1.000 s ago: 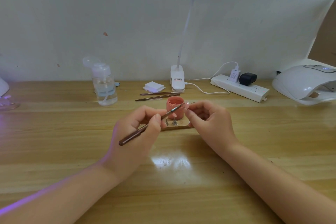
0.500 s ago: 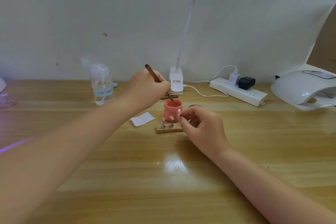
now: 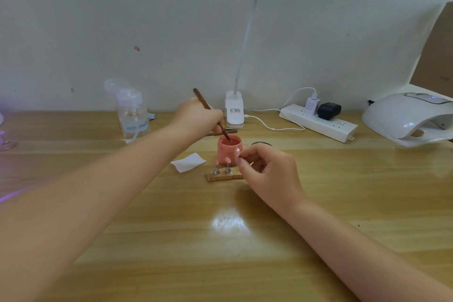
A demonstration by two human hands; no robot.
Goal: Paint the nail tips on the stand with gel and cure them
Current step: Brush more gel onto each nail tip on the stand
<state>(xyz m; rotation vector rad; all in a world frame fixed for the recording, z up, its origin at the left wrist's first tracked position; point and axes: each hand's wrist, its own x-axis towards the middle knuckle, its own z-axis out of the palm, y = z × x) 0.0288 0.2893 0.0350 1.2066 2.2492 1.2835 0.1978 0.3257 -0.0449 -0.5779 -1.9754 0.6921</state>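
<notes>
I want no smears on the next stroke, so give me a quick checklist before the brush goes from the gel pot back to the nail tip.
1. Brush in left hand grip: ok.
2. Bristles in the pink gel pot: ok.
3. Gel load on bristles: cannot tell, hidden in the pot.
4. Nail tip pinched by right hand: ok.
5. Two tips seated on the wooden stand: ok.
6. Curing lamp powered: cannot tell.

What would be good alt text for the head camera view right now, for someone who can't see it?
A person's left hand dips a brown brush into a small pink gel jar on a wooden table, while the right hand pinches a nail tip beside the jar. A small wooden stand sits in front; a white curing lamp is at far right.
</notes>
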